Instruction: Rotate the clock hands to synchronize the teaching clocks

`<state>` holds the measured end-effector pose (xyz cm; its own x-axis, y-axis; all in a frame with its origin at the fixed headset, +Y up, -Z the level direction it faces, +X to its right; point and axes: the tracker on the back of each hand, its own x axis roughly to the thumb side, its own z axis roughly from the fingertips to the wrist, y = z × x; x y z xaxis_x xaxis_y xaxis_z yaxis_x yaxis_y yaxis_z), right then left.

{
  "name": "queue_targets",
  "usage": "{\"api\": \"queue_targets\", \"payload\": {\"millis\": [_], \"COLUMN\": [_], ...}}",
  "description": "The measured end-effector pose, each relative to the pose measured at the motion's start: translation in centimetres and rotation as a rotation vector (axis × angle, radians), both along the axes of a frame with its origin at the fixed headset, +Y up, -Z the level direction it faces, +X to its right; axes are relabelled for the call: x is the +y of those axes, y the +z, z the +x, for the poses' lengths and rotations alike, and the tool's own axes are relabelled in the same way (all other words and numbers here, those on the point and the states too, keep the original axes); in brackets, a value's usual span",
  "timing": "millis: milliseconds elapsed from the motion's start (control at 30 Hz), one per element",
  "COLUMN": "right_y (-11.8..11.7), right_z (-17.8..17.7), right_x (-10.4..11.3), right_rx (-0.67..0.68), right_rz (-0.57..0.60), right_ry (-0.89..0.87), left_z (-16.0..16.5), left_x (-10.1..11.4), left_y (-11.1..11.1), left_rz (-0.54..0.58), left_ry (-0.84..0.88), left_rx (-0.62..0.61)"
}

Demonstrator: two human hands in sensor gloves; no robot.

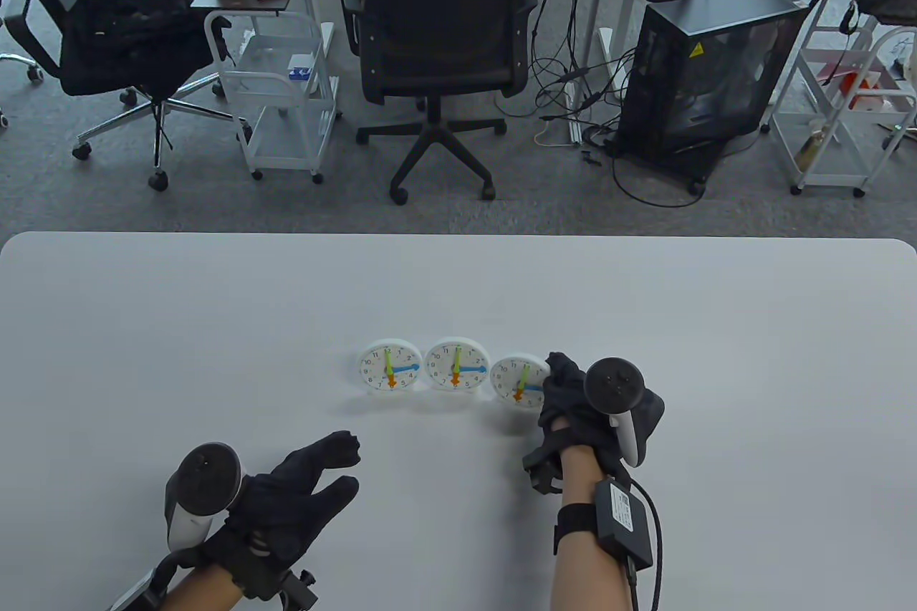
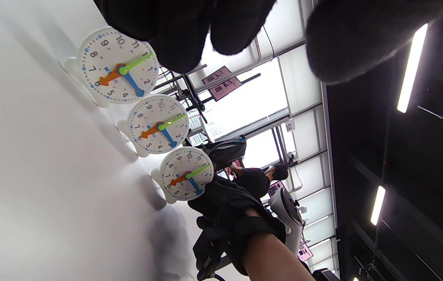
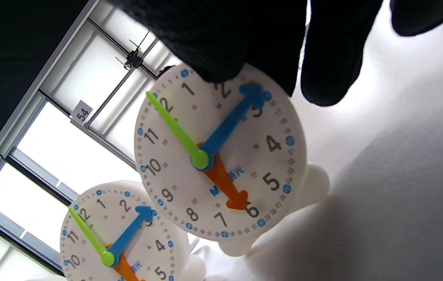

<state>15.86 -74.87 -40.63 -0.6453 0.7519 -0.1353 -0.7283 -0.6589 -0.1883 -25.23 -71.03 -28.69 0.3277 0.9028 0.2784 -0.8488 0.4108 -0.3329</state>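
Three white teaching clocks stand in a row on the white table [image 1: 215, 324]: left clock [image 1: 390, 373], middle clock [image 1: 457, 364] and right clock [image 1: 517, 382]. Each shows its green hand at 12, blue hand at 3 and orange hand at 6. My right hand [image 1: 555, 373] holds the right clock at its right rim. In the right wrist view my fingertips [image 3: 221, 58] cover the rim of the right clock [image 3: 221, 164] by the 2, just above the blue hand's tip [image 3: 254, 95]. My left hand [image 1: 342, 469] lies open on the table, in front of and left of the clocks.
The three clocks also show in the left wrist view: left [image 2: 118, 66], middle [image 2: 158, 125], right [image 2: 186, 179]. Beyond the table's far edge stand office chairs [image 1: 437, 31], a white cart [image 1: 279, 95] and a black computer case [image 1: 706, 66].
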Motion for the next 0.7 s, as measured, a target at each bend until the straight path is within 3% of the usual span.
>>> {"api": "queue_targets", "payload": {"millis": [100, 200, 300, 400, 533, 633, 700], "right_y": [0.3, 1.3, 3.0, 5.1, 9.6, 11.8, 12.5], "right_z": [0.1, 0.2, -0.2, -1.4, -4.5, -6.8, -8.9], "right_x": [0.0, 0.7, 2.3, 4.6, 7.6, 7.8, 7.9], "right_rx": [0.001, -0.025, -0.01, 0.07, 0.207, 0.307, 0.452], "right_rz": [-0.013, 0.051, 0.103, 0.147, 0.265, 0.335, 0.27], "right_ry": [-0.004, -0.025, 0.027, 0.105, 0.178, 0.262, 0.412], "left_z": [0.1, 0.0, -0.1, -0.3, -0.4, -0.2, -0.1], "left_x": [0.0, 0.0, 0.1, 0.6, 1.1, 1.1, 1.0], "left_y": [0.1, 0.1, 0.0, 0.0, 0.1, 0.2, 0.1], "left_rz": [0.002, 0.007, 0.031, 0.084, 0.175, 0.211, 0.227], "left_ry": [-0.001, -0.01, -0.032, -0.086, -0.193, -0.27, -0.327], "left_rx": [-0.003, 0.0, 0.011, 0.029, 0.068, 0.083, 0.091]}}
